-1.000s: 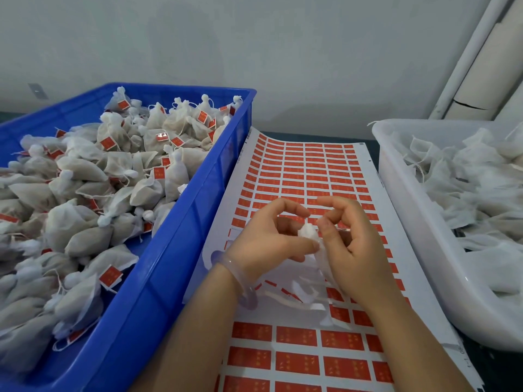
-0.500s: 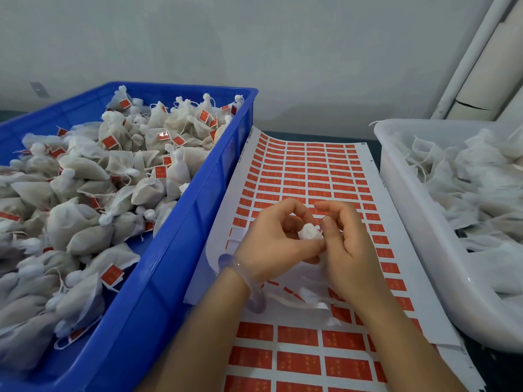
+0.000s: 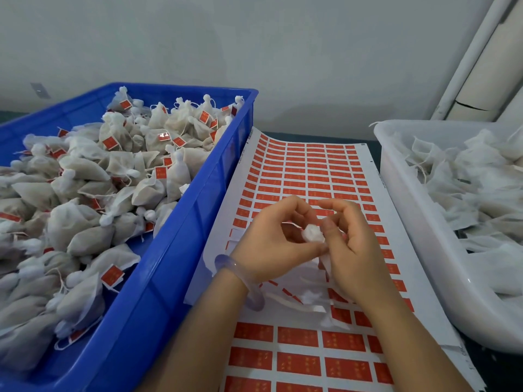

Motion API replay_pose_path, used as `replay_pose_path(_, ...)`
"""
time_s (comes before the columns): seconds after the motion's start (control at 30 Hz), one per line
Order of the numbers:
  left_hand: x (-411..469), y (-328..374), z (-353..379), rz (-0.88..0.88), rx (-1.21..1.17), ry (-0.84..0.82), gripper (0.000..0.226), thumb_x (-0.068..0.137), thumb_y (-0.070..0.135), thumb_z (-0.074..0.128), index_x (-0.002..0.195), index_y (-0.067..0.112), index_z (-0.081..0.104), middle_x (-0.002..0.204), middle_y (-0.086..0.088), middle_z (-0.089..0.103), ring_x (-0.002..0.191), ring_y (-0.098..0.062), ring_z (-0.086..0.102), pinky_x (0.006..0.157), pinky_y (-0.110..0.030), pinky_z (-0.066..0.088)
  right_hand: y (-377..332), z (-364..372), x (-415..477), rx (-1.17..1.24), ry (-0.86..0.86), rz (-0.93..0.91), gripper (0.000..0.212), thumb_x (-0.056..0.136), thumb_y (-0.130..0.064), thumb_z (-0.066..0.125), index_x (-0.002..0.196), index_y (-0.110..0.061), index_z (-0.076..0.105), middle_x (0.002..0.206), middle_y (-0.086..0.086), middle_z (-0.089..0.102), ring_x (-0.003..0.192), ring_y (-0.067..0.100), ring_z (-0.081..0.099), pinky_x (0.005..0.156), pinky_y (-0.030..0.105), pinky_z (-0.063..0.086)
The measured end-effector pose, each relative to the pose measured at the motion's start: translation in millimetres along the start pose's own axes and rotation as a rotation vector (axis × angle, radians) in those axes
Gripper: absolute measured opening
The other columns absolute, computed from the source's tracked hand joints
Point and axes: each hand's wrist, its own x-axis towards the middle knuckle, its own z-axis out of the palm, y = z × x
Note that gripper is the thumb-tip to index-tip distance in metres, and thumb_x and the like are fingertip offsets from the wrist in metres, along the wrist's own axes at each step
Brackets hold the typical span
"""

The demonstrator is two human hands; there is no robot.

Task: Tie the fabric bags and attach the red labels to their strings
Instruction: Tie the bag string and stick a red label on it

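A small white fabric bag [image 3: 312, 232] is held between both hands above the sheet of red labels [image 3: 308, 171]. My left hand [image 3: 274, 241], with a pale bangle on its wrist, pinches the bag's gathered top with curled fingers. My right hand [image 3: 351, 244] grips the same bunched top from the right, and the bag's body hangs below, mostly hidden by my palms. The string is too fine to make out. Peeled white backing strips [image 3: 294, 301] lie on the sheet under my wrists.
A blue crate [image 3: 181, 250] on the left holds several tied bags with red labels [image 3: 113, 275]. On the right, a white tub [image 3: 407, 236] holds several untied bags. A second label sheet [image 3: 300, 360] lies nearest to me. A grey wall stands behind.
Both hands stayed together on the bag's top and shifted slightly toward me; the fingers worked round the bunched fabric, and the right index finger lifted a little.
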Motion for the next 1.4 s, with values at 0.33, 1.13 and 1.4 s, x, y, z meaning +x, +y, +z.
replay_pose_path(0.33,-0.5,-5.0,7.8,0.119,0.235,0.136,0.018,0.082,0.009,0.066,0.09,0.024,0.059,0.077,0.014,0.062,0.076,-0.001,0.063,0.067,-0.012,0.053,2.3,2.6,0.0,-0.028,-0.013,0.002,0.021,0.096,-0.024,0.046,0.097,-0.045,0.047,0.091,-0.03,0.052,0.091,-0.024,0.047,0.062,-0.005,0.038)
replay_pose_path(1.13,-3.0,1.6,4.2,0.215,0.281,0.081,0.022,0.078,0.014,0.074,0.097,0.02,0.064,0.082,0.019,0.06,0.08,-0.003,0.064,0.07,-0.01,0.052,1.9,-1.2,0.9,0.044,0.057,0.07,0.02,0.097,-0.026,0.046,0.097,-0.046,0.048,0.103,-0.02,0.057,0.098,0.004,0.058,0.073,0.014,0.051)
replay_pose_path(1.4,-2.2,-1.0,5.3,0.19,0.382,0.141,0.016,0.085,0.012,0.065,0.101,0.014,0.067,0.084,0.014,0.06,0.076,-0.002,0.061,0.073,-0.004,0.048,0.3,2.2,0.6,0.02,0.078,0.04,0.02,0.095,-0.026,0.049,0.096,-0.046,0.046,0.097,-0.029,0.053,0.09,-0.013,0.055,0.064,-0.001,0.044)
